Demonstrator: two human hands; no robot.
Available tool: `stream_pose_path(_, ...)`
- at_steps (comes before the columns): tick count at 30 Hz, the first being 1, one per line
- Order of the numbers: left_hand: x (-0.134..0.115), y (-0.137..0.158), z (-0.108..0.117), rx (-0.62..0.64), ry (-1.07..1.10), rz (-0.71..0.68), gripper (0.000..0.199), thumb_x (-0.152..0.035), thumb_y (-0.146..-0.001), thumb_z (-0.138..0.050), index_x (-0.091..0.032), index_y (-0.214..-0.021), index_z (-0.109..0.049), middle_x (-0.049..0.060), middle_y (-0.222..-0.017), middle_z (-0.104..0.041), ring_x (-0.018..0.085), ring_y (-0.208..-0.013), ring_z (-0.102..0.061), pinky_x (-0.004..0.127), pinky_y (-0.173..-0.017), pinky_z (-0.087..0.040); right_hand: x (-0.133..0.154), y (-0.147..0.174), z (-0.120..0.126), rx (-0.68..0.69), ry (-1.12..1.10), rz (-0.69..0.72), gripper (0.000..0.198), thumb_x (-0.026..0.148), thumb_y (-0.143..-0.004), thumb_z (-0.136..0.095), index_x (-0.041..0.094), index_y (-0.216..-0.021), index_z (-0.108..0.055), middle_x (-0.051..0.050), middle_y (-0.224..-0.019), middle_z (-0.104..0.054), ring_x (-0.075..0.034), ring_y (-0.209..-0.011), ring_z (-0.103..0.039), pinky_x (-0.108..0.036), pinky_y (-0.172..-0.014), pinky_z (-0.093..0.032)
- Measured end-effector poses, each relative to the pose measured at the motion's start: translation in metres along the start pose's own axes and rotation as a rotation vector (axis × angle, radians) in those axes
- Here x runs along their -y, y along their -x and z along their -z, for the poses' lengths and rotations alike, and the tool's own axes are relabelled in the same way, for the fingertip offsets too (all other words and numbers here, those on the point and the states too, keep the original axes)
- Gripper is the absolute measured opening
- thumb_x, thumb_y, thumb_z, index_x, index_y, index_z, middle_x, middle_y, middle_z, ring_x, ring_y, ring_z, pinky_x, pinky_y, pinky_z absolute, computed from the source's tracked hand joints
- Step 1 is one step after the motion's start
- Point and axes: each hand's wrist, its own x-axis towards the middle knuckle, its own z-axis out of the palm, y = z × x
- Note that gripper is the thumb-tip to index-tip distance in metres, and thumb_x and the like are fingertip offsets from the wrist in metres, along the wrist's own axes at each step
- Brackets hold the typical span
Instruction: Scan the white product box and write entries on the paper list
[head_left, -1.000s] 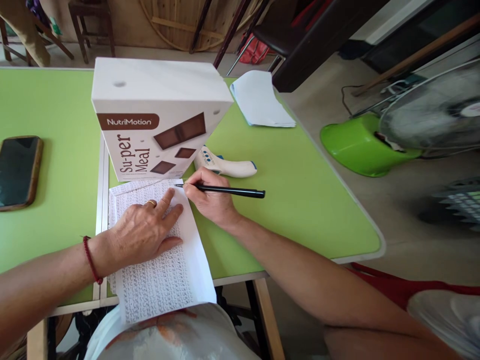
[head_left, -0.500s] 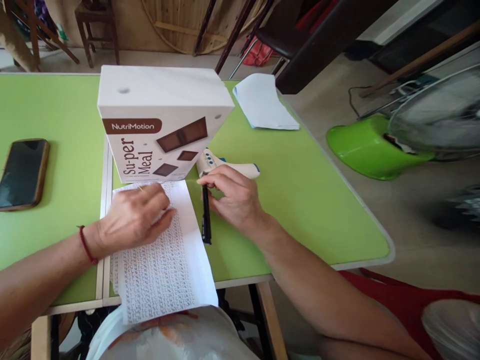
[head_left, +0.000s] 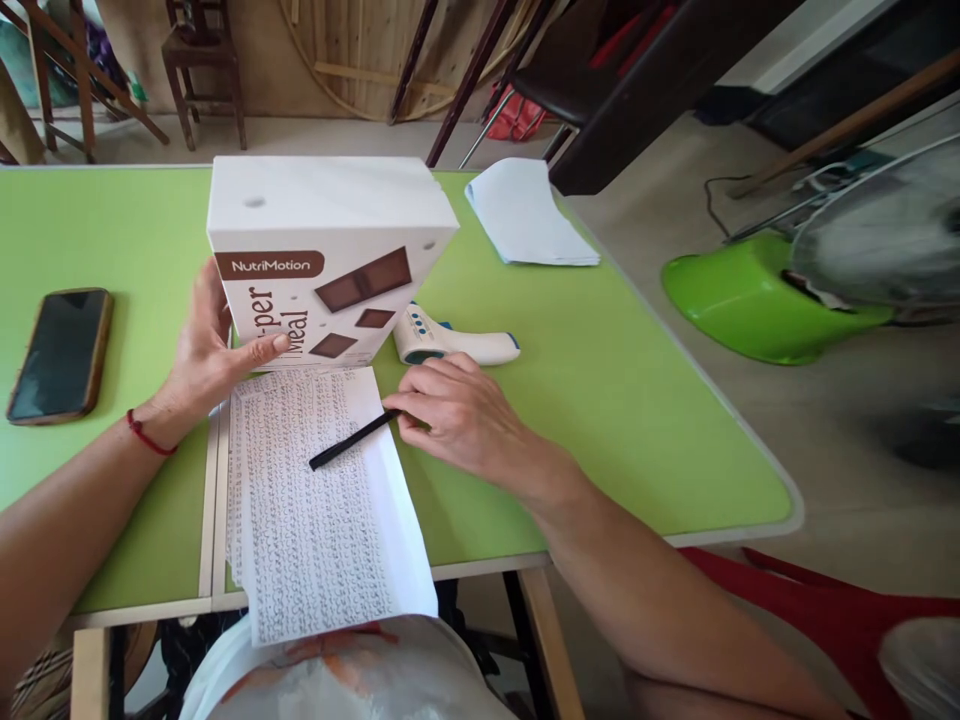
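Observation:
My left hand point(head_left: 217, 345) is wrapped round the lower left edge of an upright white NutriMotion box point(head_left: 330, 205), its thumb across the printed front and its fingers behind the side. Between the fingertips of my right hand point(head_left: 454, 410) is one end of a black pen point(head_left: 352, 440); the pen slants over handwritten sheets of paper point(head_left: 315, 540). The sheets lie in front of the box and overhang the table's near edge. Just beyond my right hand lies a white and blue infrared thermometer point(head_left: 457, 340), partly behind the box.
A phone point(head_left: 60, 355) in a brown case lies on the left of the green table point(head_left: 600, 430). Folded white paper point(head_left: 529, 210) rests at the far right corner. Past the right edge are a bright green stool point(head_left: 757, 300) and a fan point(head_left: 885, 230).
My left hand has moved from the paper to the box's left side and gripped it. The pen in my right hand has swung from near upright to slanting across the sheets.

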Motion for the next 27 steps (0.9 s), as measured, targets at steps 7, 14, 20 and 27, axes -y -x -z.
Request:
stream_pose_path(7, -0.001, 0.001, 0.001, 0.0, -0.036, 0.066, 0.061, -0.038, -0.067, -0.086, -0.017, -0.115, -0.055, 0.011, -0.118, -0.062, 0.033, -0.11, -0.06, 0.048, -0.091, -0.053, -0.029, 0.004, -0.006, -0.143, 0.018, -0.381, 0.028, 0.011, -0.077, -0.053, 0.017, -0.1, -0.068, -0.01, -0.095, -0.066, -0.026, -0.089, -0.059, -0.04, -0.078, -0.046)
stream_pose_path(14, -0.018, 0.007, -0.005, -0.122, -0.088, -0.021, 0.044, -0.04, -0.074, -0.08, -0.018, -0.107, -0.061, 0.008, -0.106, -0.067, 0.027, -0.097, -0.065, 0.04, -0.082, -0.056, -0.052, 0.007, -0.017, 0.118, 0.095, -0.537, 0.052, 0.019, -0.08, -0.05, 0.009, -0.13, -0.05, -0.022, -0.119, -0.06, -0.037, -0.107, -0.054, -0.053, -0.09, -0.041)
stream_pose_path(20, -0.019, 0.017, -0.014, -0.063, 0.051, 0.067, 0.042, -0.044, -0.079, -0.075, -0.017, -0.108, -0.06, 0.009, -0.107, -0.067, 0.028, -0.096, -0.065, 0.039, -0.076, -0.057, -0.054, 0.006, -0.011, 0.047, -0.055, -0.72, 0.038, 0.022, -0.074, -0.054, 0.012, -0.111, -0.061, -0.015, -0.091, -0.06, -0.03, -0.082, -0.056, -0.044, -0.071, -0.048)
stream_pose_path(27, -0.008, 0.024, -0.014, -0.075, 0.007, 0.208, 0.06, -0.047, -0.072, -0.08, -0.018, -0.116, -0.053, 0.011, -0.108, -0.065, 0.028, -0.095, -0.064, 0.041, -0.076, -0.056, -0.025, -0.008, 0.027, -0.55, -0.804, -0.928, 0.026, 0.034, -0.066, -0.064, 0.022, -0.088, -0.058, -0.003, -0.081, -0.058, -0.02, -0.07, -0.056, -0.038, -0.061, -0.053)
